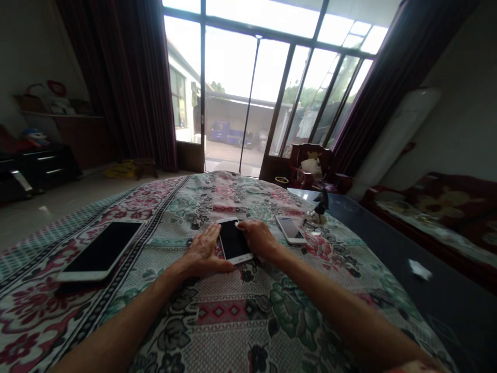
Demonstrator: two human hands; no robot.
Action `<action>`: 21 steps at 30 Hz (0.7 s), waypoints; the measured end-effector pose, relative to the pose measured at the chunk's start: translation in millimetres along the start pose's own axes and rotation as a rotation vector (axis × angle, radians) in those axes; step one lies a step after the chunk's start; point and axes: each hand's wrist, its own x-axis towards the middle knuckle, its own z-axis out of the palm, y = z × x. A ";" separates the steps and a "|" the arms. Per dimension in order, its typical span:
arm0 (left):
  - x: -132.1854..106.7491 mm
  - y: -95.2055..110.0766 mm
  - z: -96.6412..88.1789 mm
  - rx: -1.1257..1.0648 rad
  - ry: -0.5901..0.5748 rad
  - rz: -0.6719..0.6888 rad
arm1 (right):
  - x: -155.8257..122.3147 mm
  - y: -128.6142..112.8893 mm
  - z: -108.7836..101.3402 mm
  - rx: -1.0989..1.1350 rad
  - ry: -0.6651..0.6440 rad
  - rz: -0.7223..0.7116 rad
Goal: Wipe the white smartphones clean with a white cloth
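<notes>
A white phone with a dark screen lies face up on the flowered cloth. My left hand rests flat along its left edge, fingers stretched out and thumb under its lower corner. My right hand lies against its right edge, fingers curled over the top right corner. Both hands touch the phone; it lies on the cloth.
A large white tablet lies on the cloth at the left. A second white phone lies to the right, beside a small dark figurine. Beyond the cloth's right edge runs a dark glossy tabletop with a scrap of paper.
</notes>
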 end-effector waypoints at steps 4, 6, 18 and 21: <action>-0.8 1.5 -1.6 -0.012 0.002 0.002 | -37.5 -5.4 -9.5 0.007 -0.012 -0.084; -0.7 1.1 -1.5 -0.024 0.011 0.008 | -52.8 -8.4 -11.8 0.024 0.011 -0.125; 0.9 -14.9 4.0 -0.002 -0.012 0.075 | -83.5 -33.8 -9.8 -0.059 0.004 -0.321; 0.3 -15.3 2.0 0.014 -0.044 0.077 | -78.3 -45.8 -6.0 -0.055 -0.017 -0.375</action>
